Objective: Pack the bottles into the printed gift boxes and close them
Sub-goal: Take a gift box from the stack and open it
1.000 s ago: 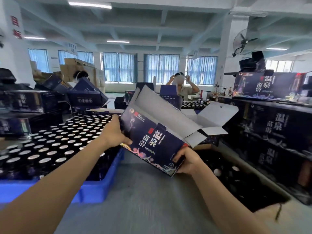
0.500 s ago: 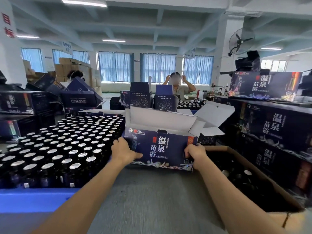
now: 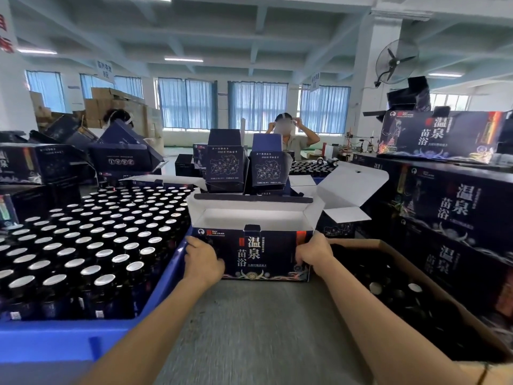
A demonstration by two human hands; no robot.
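A dark blue printed gift box [image 3: 261, 255] stands upright on the grey table [image 3: 255, 329], its top flaps open and its white inside showing. My left hand [image 3: 204, 261] grips its lower left corner and my right hand [image 3: 313, 252] grips its lower right corner. Several dark bottles with silver caps [image 3: 91, 245] fill a blue crate [image 3: 55, 340] to the left. More dark bottles [image 3: 402, 298] lie in a brown carton [image 3: 433, 282] to the right.
Stacks of closed printed boxes [image 3: 455, 207] rise at the right, others [image 3: 41, 165] at the far left. Two open upright boxes [image 3: 244, 168] stand behind the held one. A person [image 3: 288, 134] sits across the table. A wall fan [image 3: 397, 61] hangs on a pillar.
The box went from tilted in the air to upright on the table. Both hands slid down to its lower front corners.
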